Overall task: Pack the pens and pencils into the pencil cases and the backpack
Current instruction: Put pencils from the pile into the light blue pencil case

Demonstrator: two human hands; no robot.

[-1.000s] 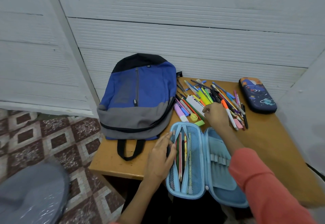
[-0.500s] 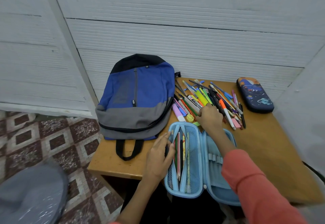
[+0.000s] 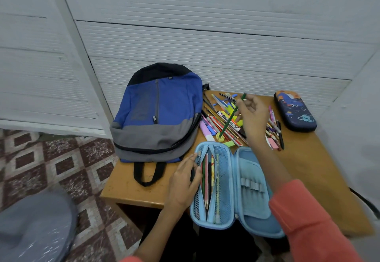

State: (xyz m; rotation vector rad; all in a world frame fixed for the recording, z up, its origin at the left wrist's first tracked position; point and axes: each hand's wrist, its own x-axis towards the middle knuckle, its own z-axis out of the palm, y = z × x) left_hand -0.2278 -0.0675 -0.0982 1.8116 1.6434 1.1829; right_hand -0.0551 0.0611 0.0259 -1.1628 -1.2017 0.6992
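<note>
My right hand pinches a green pencil and holds it slanted above the pile of pens and pencils. An open light-blue pencil case lies at the table's front edge, with several pencils in its left mesh half. My left hand rests on that left half and holds its mesh pocket apart. A blue and grey backpack lies flat on the table's left side, zipped. At the back right lies a closed dark-blue pencil case with a space print.
The small wooden table stands against a white slatted wall. A pink eraser, a green eraser and a yellow sharpener lie by the pile. Patterned tile floor and a grey seat are to the left.
My right hand lifted from the near edge of the pile with a green pencil pinched in it. My left hand stayed on the case's mesh pocket.
</note>
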